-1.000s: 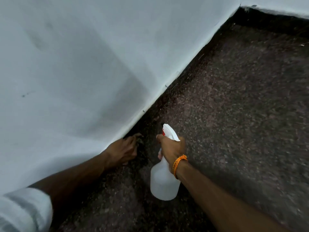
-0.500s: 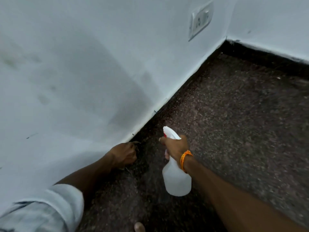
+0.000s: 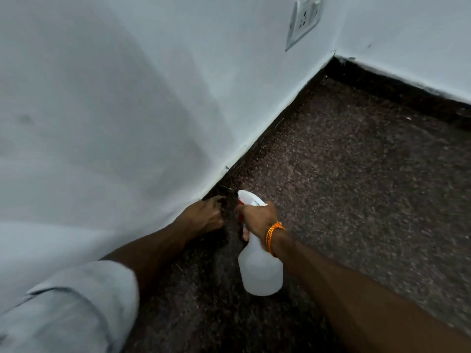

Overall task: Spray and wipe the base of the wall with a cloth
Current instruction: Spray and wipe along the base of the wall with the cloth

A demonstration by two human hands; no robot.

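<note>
My left hand (image 3: 205, 216) rests at the dark base of the white wall (image 3: 265, 141), its fingers curled round what looks like a dark cloth (image 3: 222, 208), which is hard to make out against the dark floor. Just to its right, my right hand (image 3: 258, 219), with an orange thread at the wrist, grips the neck and trigger of a white spray bottle (image 3: 261, 272). The bottle's white and red nozzle (image 3: 248, 197) points at the foot of the wall, close to my left fingers.
A dark speckled floor (image 3: 356, 174) stretches to the right. The wall meets a second white wall at a corner (image 3: 334, 57) at the far end. An electrical socket (image 3: 304, 20) sits on the wall above that corner.
The view has shifted up and along the wall, bringing the socket and more of the corner into sight. Both hands stay close together at the wall's base, the bottle still held.
</note>
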